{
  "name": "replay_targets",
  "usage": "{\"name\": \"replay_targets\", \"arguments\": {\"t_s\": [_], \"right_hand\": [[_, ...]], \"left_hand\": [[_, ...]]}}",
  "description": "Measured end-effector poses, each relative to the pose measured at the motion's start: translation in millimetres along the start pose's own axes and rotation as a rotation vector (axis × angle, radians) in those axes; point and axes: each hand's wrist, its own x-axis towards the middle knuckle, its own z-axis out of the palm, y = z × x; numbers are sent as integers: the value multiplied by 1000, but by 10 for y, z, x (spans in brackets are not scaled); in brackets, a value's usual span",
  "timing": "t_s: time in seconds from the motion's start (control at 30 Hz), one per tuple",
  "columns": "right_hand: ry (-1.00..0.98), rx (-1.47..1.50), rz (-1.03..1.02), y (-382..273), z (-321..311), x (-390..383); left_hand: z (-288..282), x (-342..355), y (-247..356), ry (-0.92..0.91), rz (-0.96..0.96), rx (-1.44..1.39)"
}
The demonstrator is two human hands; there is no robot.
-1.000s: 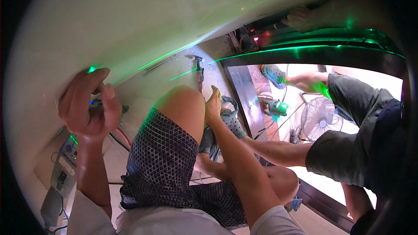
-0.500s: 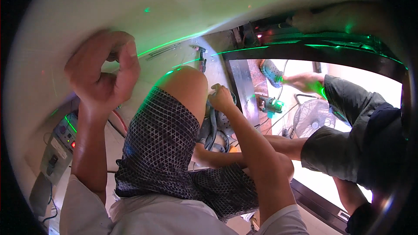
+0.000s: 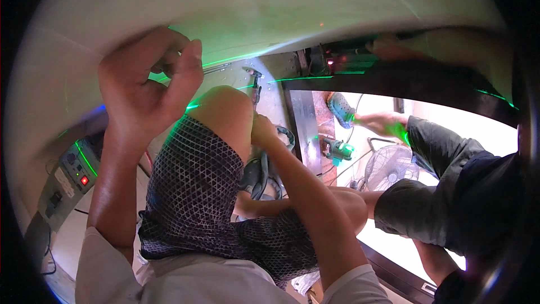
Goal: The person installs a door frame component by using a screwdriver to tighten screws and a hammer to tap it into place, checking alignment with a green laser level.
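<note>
My left hand [image 3: 149, 79] is raised at the upper left, against a large pale surface [image 3: 292, 0]. Its thumb and fingers curl into a ring; I cannot make out what, if anything, they hold. Beyond my bent knee, my right hand [image 3: 263, 130] reaches down beside the shin, its fingers partly hidden by the knee. Just past it stands what looks like a welding torch [image 3: 256, 85], with a dark handle and a light-tipped cross head. Whether the hand touches that handle is unclear. Thick dark hoses [image 3: 264, 175] loop below the right hand.
Thin rods [image 3: 216, 68] lie near the torch. At the left is a control box [image 3: 77, 166] with a lit red switch. A dark frame [image 3: 304, 124] separates me from another person's leg [image 3: 382, 121], a teal power tool [image 3: 339, 150] and a fan [image 3: 391, 166]. Green light lines cross the scene.
My right hand has moved left, closer to the torch and partly behind the knee. My left hand appears farther right, still curled. The view has shifted slightly.
</note>
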Motion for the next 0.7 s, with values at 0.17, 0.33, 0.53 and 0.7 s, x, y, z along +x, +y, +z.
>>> {"name": "replay_targets", "arguments": {"t_s": [0.17, 0.33, 0.53, 0.7], "right_hand": [[3, -14, -9, 165, 285, 31], [-18, 49, 76, 107, 290, -34], [-69, 70, 155, 14, 216, -100], [-40, 67, 114, 59, 292, -91]], "left_hand": [[33, 54, 15, -42, -6, 40], [27, 37, -3, -55, -54, 22], [28, 39, -13, -67, -74, -1], [50, 38, -36, -59, -78, -17]]}}
